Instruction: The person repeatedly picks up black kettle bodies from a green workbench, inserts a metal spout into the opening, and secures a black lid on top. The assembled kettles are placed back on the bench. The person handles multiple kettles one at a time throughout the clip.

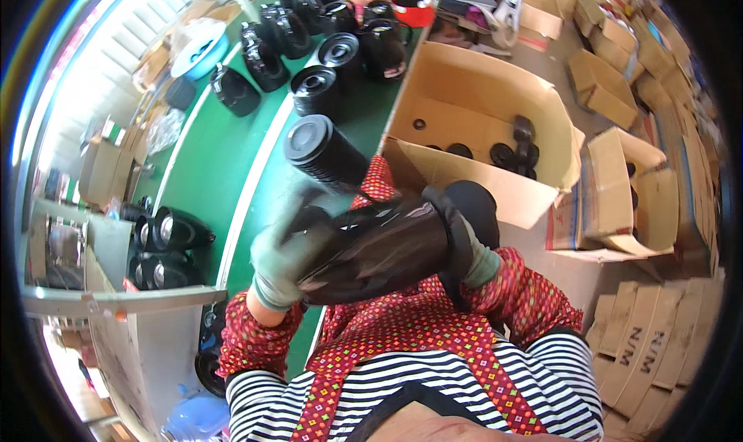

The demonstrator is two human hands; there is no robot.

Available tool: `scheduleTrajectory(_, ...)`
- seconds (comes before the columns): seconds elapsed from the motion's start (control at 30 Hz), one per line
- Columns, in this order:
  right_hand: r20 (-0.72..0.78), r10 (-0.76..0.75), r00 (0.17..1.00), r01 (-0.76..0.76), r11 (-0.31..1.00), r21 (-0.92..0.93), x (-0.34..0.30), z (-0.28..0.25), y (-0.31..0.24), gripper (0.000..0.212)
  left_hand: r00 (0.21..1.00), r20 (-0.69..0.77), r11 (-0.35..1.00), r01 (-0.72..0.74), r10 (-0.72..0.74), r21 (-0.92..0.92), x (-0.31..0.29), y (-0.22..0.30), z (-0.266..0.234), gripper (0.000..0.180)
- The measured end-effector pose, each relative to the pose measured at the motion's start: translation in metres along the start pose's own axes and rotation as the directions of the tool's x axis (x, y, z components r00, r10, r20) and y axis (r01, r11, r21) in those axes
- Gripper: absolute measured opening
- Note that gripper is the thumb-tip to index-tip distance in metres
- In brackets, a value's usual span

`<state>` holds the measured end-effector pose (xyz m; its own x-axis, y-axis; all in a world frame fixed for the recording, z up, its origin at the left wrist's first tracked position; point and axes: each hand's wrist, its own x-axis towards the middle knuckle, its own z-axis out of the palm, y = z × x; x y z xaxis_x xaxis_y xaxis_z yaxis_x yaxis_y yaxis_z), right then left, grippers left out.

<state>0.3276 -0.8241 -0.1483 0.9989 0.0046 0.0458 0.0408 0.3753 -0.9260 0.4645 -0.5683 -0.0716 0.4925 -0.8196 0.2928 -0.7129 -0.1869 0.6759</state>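
A large glossy black jug-like body lies sideways in front of my chest, slightly blurred. My right hand, in a pale green glove, grips its wider right end; the fingers are partly hidden behind the black rim. At the other end is my left hand, gloved too and smeared by motion, so its fingers cannot be made out. Just beyond, a stack of round black lids stands on the green table. Another round black part shows behind my right hand.
Several black jugs and more lid stacks occupy the table's far end. An open carton with black parts stands to the right, beside a smaller carton. Black bodies with shiny insides lie at left, above a metal rail.
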Motion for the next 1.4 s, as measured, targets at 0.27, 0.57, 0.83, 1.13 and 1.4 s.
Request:
scheduleTrajectory(0.27, -0.101, -0.333, 0.938, 0.319, 0.938, -0.134, -0.025, 0.026, -0.009, 0.098, 0.978, -0.095, 0.826, 0.102, -0.185, -0.554, -0.034, -0.059, 0.025, 0.056)
scheduleTrajectory(0.57, 0.041, 0.276, 0.96, -0.271, 0.887, 0.373, -0.008, -0.006, 0.044, 0.073, 0.99, 0.082, 0.981, -0.127, 0.116, 0.144, 0.021, 0.031, -0.009, 0.051)
scheduleTrajectory(0.83, 0.418, -0.616, 0.668, 0.694, 0.312, -0.649, -0.018, 0.008, -0.04, 0.11, 0.988, 0.132, 0.966, -0.05, 0.085, -0.253, -0.025, -0.095, 0.051, 0.06)
scheduleTrajectory(1.13, -0.255, 0.061, 0.965, 0.061, 0.894, 0.443, -0.004, -0.014, 0.072, 0.076, 0.931, 0.062, 0.886, -0.361, 0.359, 0.29, 0.04, 0.018, -0.009, 0.04)
scheduleTrajectory(1.4, 0.045, -0.35, 0.936, 0.333, 0.833, -0.443, -0.029, 0.0, -0.014, 0.112, 0.859, 0.444, 0.39, 0.511, -0.254, -0.766, -0.024, -0.069, 0.051, 0.069)
